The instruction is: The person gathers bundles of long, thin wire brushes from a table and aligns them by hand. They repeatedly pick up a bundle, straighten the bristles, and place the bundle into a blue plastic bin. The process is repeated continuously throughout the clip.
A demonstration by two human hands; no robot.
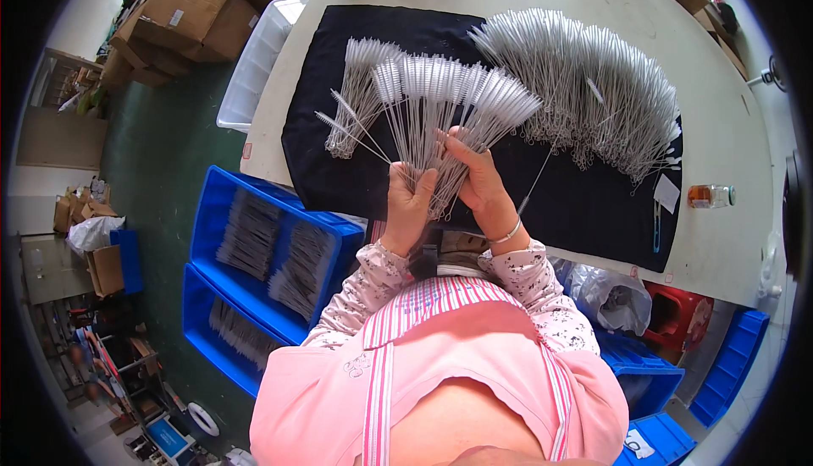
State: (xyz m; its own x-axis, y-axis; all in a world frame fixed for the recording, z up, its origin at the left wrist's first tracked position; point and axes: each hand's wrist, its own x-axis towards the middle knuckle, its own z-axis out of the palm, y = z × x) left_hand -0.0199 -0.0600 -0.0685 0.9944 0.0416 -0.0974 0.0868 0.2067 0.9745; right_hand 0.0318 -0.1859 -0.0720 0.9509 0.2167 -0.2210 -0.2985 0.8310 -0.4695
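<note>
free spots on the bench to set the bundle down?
Bare black mat left of the hands, below the small brush pile. Bare tabletop right of the mat, above the bottle. Crowded: big brush heap, and the fanned bundle in both hands.

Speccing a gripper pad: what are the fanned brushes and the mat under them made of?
Brushes: thin twisted metal wire stems, grey and shiny, with white bristle tips, likely nylon. Both the left hand and right hand grip the stems. Mat: matte black, soft-looking cloth, probably felt or fabric.
</note>
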